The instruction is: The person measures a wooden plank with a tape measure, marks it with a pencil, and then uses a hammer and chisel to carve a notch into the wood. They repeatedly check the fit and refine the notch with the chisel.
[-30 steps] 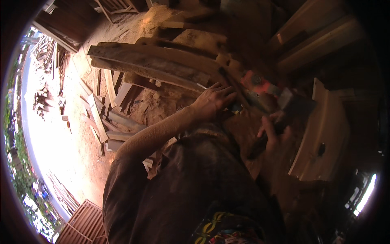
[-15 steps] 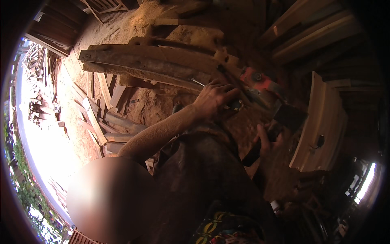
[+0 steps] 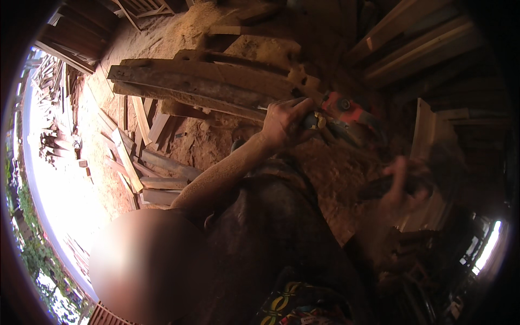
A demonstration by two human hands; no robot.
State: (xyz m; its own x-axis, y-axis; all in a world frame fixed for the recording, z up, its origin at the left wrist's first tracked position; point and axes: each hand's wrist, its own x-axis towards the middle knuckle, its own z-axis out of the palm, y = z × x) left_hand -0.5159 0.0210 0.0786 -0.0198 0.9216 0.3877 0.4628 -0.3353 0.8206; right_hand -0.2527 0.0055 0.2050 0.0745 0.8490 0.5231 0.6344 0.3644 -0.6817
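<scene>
My left hand (image 3: 281, 125) is closed round a chisel (image 3: 311, 120), whose dark handle end shows past the fingers toward the right. A thin bright bit of its blade shows on the other side of the fist, by the edge of a thick timber (image 3: 200, 81). My right hand (image 3: 402, 189), smeared by motion, grips the dark handle of a mallet (image 3: 379, 188). The mallet's block head is blurred against the dark right side. Just beyond my left hand lies a red and dark grey power tool (image 3: 355, 112).
Loose offcuts (image 3: 162, 168) lie on the sawdust-covered ground at left. Long boards (image 3: 417, 49) lean at the far right. A pale shaped plank (image 3: 423, 130) stands beyond my right hand. A slatted wooden piece (image 3: 145, 8) sits at the far left.
My right hand has swung out to the right with the mallet, away from my left hand. My left hand has turned slightly, and more of the chisel's handle end shows.
</scene>
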